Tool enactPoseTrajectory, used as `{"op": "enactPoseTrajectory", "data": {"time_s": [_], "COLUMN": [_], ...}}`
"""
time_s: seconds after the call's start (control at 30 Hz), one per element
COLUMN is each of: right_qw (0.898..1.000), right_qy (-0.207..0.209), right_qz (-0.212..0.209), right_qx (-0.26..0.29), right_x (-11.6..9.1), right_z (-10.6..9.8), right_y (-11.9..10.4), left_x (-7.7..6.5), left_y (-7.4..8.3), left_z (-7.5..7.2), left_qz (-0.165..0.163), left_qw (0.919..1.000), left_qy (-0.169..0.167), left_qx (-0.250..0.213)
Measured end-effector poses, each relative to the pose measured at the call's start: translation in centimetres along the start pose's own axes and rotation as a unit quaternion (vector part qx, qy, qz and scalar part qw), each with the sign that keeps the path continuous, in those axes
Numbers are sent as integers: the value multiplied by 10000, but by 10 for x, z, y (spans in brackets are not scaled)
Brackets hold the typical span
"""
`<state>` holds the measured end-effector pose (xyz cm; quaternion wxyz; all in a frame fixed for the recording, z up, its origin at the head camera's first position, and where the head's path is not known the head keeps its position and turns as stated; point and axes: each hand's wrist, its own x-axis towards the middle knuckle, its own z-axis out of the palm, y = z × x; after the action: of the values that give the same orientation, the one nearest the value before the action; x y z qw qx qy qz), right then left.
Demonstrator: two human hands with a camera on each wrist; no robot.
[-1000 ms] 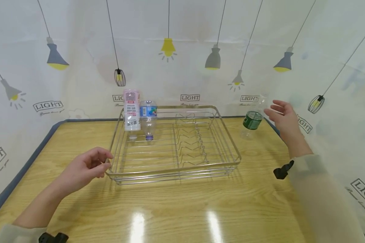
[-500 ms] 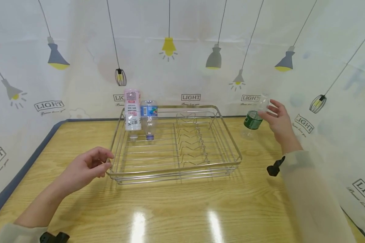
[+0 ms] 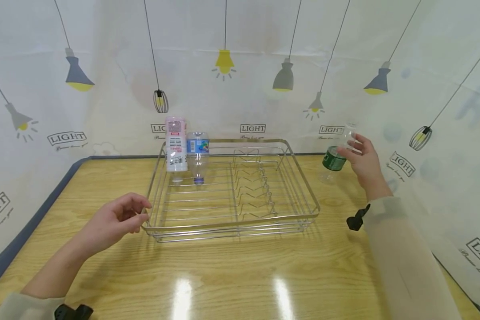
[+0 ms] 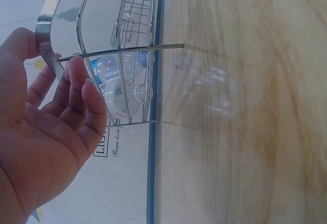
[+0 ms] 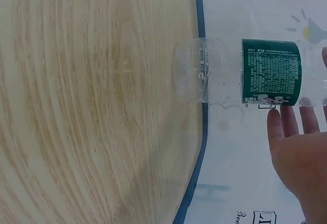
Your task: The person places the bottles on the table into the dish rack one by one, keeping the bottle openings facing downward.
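Observation:
My left hand holds the front left corner of a silver wire dish rack; in the left wrist view its fingertips curl at the metal rim. At the right, my right hand has its thumb and fingers round the upper part of a clear plastic bottle with a green label. That bottle stands upright on the table, and the right wrist view shows the green label beside the fingers. Inside the rack, a pink-and-white bottle and a blue-labelled bottle stand upside down.
The wood-grain table carries the rack near its back edge. A row of wire dividers fills the rack's right half. A pale printed cloth hangs behind and at both sides, close to the right hand.
My right hand has moved left onto the green-labelled bottle and closed round its upper part. My left hand stays at the rack's corner. The view has shifted slightly.

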<state>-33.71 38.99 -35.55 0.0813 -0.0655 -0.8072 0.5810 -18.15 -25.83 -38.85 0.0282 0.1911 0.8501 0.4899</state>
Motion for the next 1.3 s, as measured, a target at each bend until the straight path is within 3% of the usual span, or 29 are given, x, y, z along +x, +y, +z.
{"op": "enactPoseTrajectory", "data": {"time_s": [0.23,0.47,0.8,0.93,1.17,1.3], "right_qw": [9995,9967,9831,9734,9532,9458], "right_qy": [205,270,64,-167,-646,-986], "right_qz": [-229,-738,-1663,-1974,-2487,-2612], "right_qx": [-91,-220,769,1150,1591,1656], "right_x": [6,0,-18,-35,-61,-73], "right_z": [-1,-5,9,21,45,59], "right_y": [7,-10,-51,-71,-101,-112], "left_x": [0,0,-5,-7,-10,-7], "left_y": [0,0,4,5,11,21], "left_z": [1,1,0,0,-3,-3], "left_qz": [23,90,33,23,123,242], "left_qw": [10000,9999,9992,9979,9904,9896], "left_qy": [-33,-36,84,290,1121,1193], "left_qx": [-7,51,381,575,795,765]}}
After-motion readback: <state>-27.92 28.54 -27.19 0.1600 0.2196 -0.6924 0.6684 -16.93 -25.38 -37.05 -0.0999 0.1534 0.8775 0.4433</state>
